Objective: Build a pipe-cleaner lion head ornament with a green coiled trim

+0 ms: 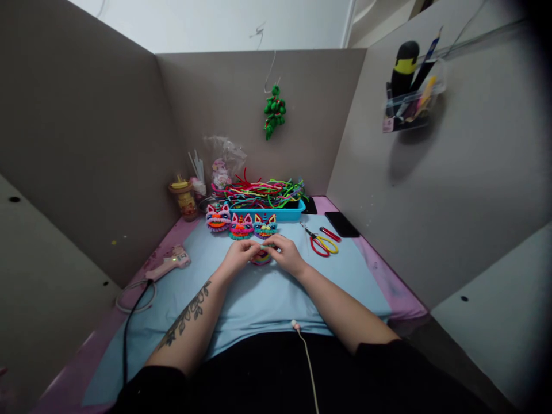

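Note:
My left hand (242, 256) and my right hand (286, 256) meet over the blue cloth, fingers pinched together. Between and below the fingertips is a small, multicoloured pipe-cleaner lion head (261, 259), partly covered by both hands. Something pale green shows at the fingertips, too small to name. Just behind stand three finished-looking pipe-cleaner lion heads: a purple one (218, 218), a pink one (241, 226) and a teal one (264, 225).
A blue tray (276, 214) of colourful pipe cleaners (267, 192) stands behind. Right lie scissors-like red and yellow handled tools (321, 244), a red cutter (330, 234) and a phone (342, 224). Left are a pink glue gun (170, 263) with cord and a drink cup (186, 201).

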`<action>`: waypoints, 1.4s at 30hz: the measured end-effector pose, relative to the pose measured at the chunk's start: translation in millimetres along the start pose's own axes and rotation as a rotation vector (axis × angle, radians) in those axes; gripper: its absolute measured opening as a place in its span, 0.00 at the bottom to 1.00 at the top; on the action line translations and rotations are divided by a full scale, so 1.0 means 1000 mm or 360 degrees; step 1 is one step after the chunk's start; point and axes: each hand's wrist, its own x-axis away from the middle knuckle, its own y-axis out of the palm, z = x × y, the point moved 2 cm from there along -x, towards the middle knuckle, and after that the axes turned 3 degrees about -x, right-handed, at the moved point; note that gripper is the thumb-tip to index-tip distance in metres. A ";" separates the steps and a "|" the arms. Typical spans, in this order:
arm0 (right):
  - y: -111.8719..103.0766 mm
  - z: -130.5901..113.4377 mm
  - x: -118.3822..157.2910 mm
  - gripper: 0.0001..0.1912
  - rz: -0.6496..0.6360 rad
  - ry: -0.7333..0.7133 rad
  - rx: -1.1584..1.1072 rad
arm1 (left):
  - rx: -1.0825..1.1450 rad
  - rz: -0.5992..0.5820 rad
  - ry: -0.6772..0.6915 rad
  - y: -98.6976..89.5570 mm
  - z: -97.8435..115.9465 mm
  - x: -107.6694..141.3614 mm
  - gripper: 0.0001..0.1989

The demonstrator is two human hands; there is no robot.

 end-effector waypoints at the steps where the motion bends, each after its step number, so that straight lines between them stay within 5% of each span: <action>1: -0.001 0.000 0.000 0.05 -0.0003 -0.0008 -0.0003 | 0.0003 -0.0003 -0.0015 0.000 0.001 0.000 0.21; 7: -0.001 -0.001 0.000 0.04 -0.0049 -0.0010 -0.0028 | 0.0022 -0.0045 -0.0021 0.001 0.006 0.003 0.20; 12: -0.001 0.005 0.001 0.13 0.0014 0.0239 -0.0112 | 0.0118 0.0192 0.0127 -0.003 0.003 0.001 0.21; 17: 0.002 0.012 0.003 0.10 0.0068 0.0366 -0.0185 | -0.0014 0.0302 0.0231 -0.004 0.002 0.000 0.20; 32: 0.001 0.005 0.003 0.06 0.0095 0.0171 -0.0026 | -0.0297 0.0176 0.0343 -0.001 0.011 0.006 0.18; 42: 0.004 0.003 0.001 0.10 0.0024 0.0400 -0.0221 | -0.0375 0.0312 0.0439 -0.001 0.012 0.008 0.14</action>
